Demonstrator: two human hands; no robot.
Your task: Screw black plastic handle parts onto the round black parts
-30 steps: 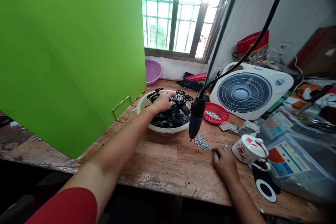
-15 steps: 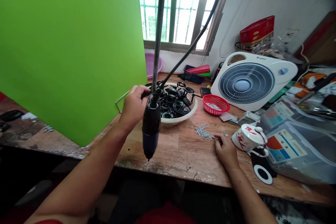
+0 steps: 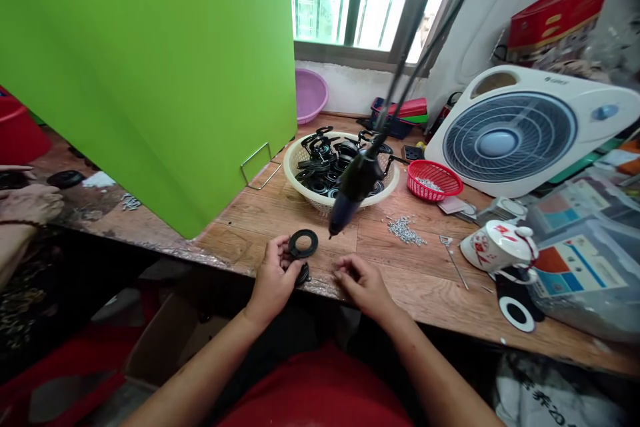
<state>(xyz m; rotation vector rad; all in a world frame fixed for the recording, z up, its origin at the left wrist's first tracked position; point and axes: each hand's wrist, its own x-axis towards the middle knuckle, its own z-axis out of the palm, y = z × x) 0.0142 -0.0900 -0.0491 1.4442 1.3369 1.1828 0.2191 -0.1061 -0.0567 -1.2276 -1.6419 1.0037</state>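
My left hand (image 3: 274,273) rests near the front edge of the wooden table (image 3: 280,213), its fingers closed on a black ring-shaped part (image 3: 303,244) held just above the wood. My right hand (image 3: 361,283) lies close beside it with the fingertips pinched together; what they hold is too small to see. A black electric screwdriver (image 3: 353,188) hangs on its cable right above both hands. Behind it a cream basket (image 3: 295,159) holds several black parts. A heap of small silver screws (image 3: 406,229) lies to the right of the hands.
A green board (image 3: 150,67) stands at the left. A red basket (image 3: 433,181) of screws, a white fan (image 3: 520,133), a teapot (image 3: 497,247) and plastic bags (image 3: 580,267) fill the right. Another person's hand (image 3: 30,203) shows at the far left.
My left hand left the basket and came down to the front edge with a black ring part. My right hand moved left from the screw heap. The hanging screwdriver swung back to the right.
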